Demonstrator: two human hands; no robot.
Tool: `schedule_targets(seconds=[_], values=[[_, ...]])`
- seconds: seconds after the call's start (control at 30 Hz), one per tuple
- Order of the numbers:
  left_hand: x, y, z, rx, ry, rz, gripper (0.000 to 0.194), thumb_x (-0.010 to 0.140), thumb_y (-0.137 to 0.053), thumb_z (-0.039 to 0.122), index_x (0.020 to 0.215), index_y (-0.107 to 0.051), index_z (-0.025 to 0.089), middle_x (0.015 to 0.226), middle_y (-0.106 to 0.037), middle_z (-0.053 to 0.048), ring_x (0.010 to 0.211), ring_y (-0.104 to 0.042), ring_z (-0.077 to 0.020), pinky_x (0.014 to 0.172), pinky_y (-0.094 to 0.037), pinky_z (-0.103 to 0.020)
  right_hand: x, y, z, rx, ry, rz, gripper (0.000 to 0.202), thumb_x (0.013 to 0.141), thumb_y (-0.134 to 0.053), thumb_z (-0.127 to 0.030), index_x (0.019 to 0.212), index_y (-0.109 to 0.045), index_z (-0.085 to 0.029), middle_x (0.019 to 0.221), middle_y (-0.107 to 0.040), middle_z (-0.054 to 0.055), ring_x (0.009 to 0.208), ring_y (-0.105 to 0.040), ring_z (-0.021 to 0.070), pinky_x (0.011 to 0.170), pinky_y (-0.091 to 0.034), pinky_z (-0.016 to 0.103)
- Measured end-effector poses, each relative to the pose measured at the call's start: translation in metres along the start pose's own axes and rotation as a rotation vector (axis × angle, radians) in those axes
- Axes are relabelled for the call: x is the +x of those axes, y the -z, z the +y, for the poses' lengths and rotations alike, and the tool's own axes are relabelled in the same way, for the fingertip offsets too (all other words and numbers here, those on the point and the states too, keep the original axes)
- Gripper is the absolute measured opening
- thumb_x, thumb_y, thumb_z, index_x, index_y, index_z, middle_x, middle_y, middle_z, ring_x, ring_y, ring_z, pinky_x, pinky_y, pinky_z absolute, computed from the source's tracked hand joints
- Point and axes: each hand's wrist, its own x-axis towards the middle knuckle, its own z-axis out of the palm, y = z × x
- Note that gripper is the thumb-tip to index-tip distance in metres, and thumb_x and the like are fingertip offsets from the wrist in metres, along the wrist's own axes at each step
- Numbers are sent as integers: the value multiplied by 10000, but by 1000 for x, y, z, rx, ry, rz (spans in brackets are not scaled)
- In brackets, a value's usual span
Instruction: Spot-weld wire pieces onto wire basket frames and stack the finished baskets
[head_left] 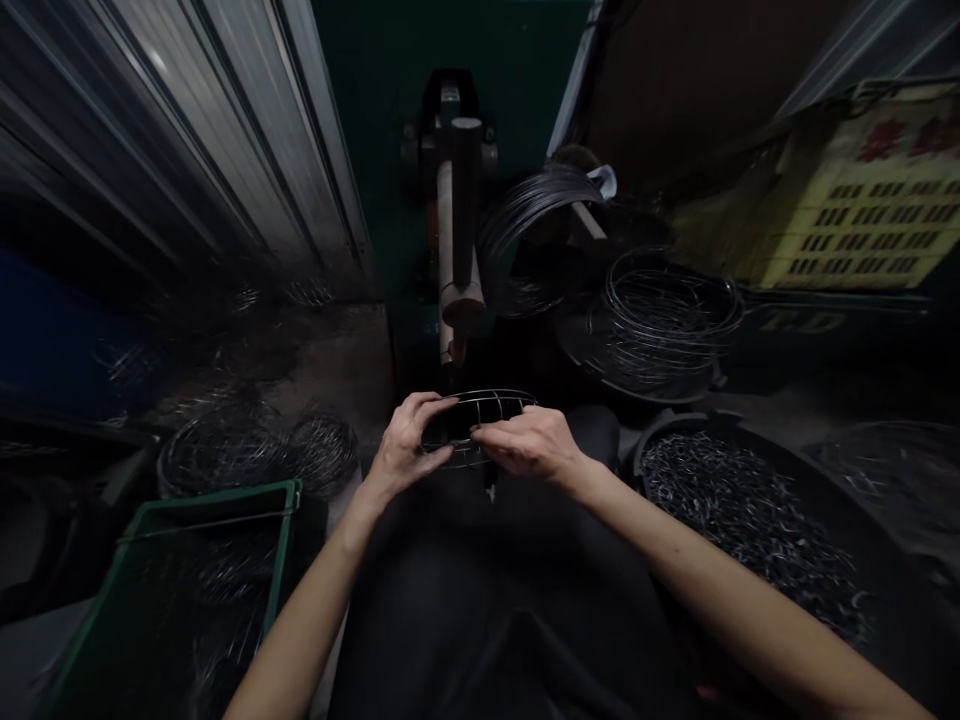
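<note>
A round wire frame [489, 400], made of thin rings joined by short cross wires, is held level between my two hands. My left hand [409, 440] grips its left side, with thumb below and fingers above. On the right side, my right hand [529, 440] pinches the frame, its fingertips close to a cross wire. Just beyond the frame stands a machine with a copper-coloured cylindrical electrode [461, 290] pointing toward me; its lower part is in deep shadow. Whether the frame touches the machine I cannot tell.
A black tub of short bent wire pieces [750, 520] stands at my right. Behind it are wire rings [667, 310], a wire coil [532, 215] and a yellow crate [862, 200]. At left, a green crate [289, 540] sits beside tangled wire rings [225, 450].
</note>
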Motion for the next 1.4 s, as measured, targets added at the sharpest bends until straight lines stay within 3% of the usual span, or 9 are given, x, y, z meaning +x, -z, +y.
schedule_targets(seconds=[0.23, 0.47, 0.73, 1.4], values=[[0, 0, -5, 33, -10, 19, 564, 714, -661, 155, 1241, -474, 220, 1165, -522, -97, 1097, -539, -242, 901, -486, -403, 6, -4, 3, -35, 33, -6, 180, 898, -503, -228, 849, -676, -235, 744, -717, -56, 567, -580, 57, 531, -268, 247], [2, -3, -12, 107, -17, 91, 553, 722, -664, 152, 1237, -478, 224, 1160, -516, -99, 1086, -537, -242, 904, -488, -412, 11, -12, 9, -113, 84, -22, 193, 899, -498, -211, 920, -687, -246, 895, -728, -41, 573, -565, 49, 549, -299, 251], [9, -6, -23, 106, -9, 123, 553, 724, -669, 159, 1240, -484, 241, 1159, -517, -88, 1088, -536, -238, 915, -490, -413, 18, -19, 20, -149, 151, 90, 155, 887, -541, -202, 896, -692, -238, 928, -729, -52, 558, -559, 44, 545, -314, 253], [25, -11, -45, 111, 0, 161, 521, 733, -667, 175, 1225, -513, 248, 1152, -526, -80, 1082, -541, -232, 925, -487, -412, 29, -31, 39, -190, 170, 36, 163, 906, -520, -197, 926, -681, -216, 952, -725, -4, 594, -563, 48, 565, -295, 254]])
